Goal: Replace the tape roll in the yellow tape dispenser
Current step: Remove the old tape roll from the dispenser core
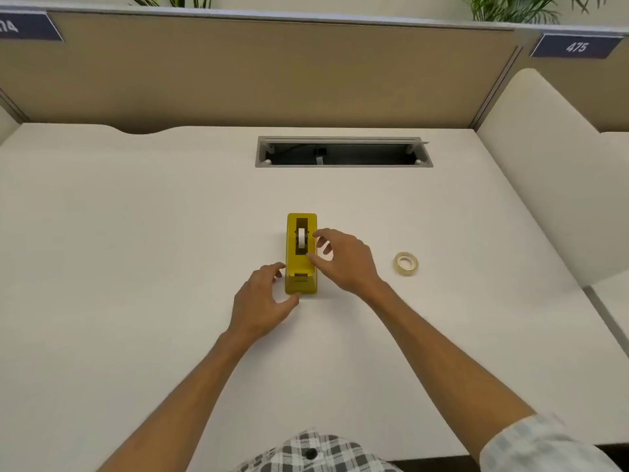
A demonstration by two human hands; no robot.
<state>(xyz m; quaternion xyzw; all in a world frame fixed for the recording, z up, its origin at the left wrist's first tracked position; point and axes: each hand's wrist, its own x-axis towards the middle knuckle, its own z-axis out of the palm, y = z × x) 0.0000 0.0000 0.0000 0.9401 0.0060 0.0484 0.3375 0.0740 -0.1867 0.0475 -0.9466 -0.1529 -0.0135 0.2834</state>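
Note:
The yellow tape dispenser (301, 264) stands in the middle of the white desk (136, 233), its cutter end towards me. A nearly used-up roll on a white core (301, 238) sits in its slot. My left hand (263, 301) is at the dispenser's near left corner, fingers loosely spread, thumb touching the base. My right hand (343, 258) hovers at the dispenser's right side, fingers spread, fingertips at its top edge beside the slot. A fresh roll of clear tape (405, 264) lies flat on the desk to the right of my right hand.
An open cable tray (343, 152) is recessed in the desk behind the dispenser. A tan partition (255, 69) closes the back. A white side panel (551, 172) bounds the right.

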